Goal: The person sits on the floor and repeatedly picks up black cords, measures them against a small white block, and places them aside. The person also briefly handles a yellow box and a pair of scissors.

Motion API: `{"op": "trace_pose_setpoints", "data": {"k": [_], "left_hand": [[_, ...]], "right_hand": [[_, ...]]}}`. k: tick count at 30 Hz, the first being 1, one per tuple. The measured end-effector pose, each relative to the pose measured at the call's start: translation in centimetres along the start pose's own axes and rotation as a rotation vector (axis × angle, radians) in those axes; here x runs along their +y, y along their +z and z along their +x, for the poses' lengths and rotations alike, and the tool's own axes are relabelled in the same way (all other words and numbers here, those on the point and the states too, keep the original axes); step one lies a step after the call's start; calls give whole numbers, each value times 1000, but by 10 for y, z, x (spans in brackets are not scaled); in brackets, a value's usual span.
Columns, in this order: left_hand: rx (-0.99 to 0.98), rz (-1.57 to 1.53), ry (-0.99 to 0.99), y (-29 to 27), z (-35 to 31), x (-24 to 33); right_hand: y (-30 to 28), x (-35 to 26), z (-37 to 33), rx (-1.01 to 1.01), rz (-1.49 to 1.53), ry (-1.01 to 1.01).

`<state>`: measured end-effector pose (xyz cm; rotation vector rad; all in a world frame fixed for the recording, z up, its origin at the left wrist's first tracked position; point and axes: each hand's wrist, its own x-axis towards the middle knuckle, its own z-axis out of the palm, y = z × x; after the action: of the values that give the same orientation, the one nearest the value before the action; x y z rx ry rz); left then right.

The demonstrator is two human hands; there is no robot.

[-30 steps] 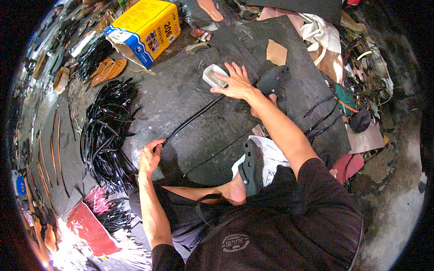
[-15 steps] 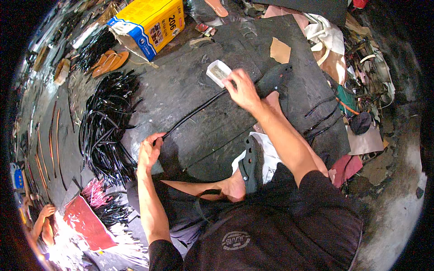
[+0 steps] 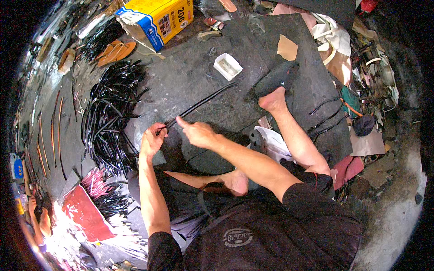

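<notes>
A thin black strap (image 3: 205, 100) runs slantwise over the dark work surface. Its near end is pinched in the fingers of my left hand (image 3: 152, 141); the far end stretches towards a small white tray (image 3: 228, 67) with some residue inside. My right hand (image 3: 199, 134) is beside the strap, close to the left hand. Its index finger points out at the strap, while its other fingers are curled and partly hidden, with nothing visible in them. Whether the fingertip touches the strap I cannot tell.
A heap of glossy black straps (image 3: 110, 117) lies left. Behind it are brown sandals (image 3: 116, 53) and a yellow and blue can (image 3: 158, 22). A tan scrap (image 3: 287, 48) lies far right, near my foot (image 3: 273, 99). Another person's hand (image 3: 44, 221) shows lower left.
My right hand has come from the white tray back along the strap to near my left hand, its index finger now extended. The left hand keeps its pinch.
</notes>
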<state>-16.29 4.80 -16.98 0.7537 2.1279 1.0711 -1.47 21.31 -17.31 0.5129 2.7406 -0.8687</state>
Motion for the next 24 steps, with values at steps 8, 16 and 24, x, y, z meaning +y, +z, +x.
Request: {"op": "trace_pose_setpoints", "data": {"k": [8,16,24], "left_hand": [[0,70,-80,-4,6,-24],[-99,-172,-111,-19,4,-43],[-120,-257,-126,-27,0,-35]], "right_hand": [[-67,72,-8,377,-191,275],[-173,135,3,501,-365,133],[-189,147,27,363,-461,49]]}}
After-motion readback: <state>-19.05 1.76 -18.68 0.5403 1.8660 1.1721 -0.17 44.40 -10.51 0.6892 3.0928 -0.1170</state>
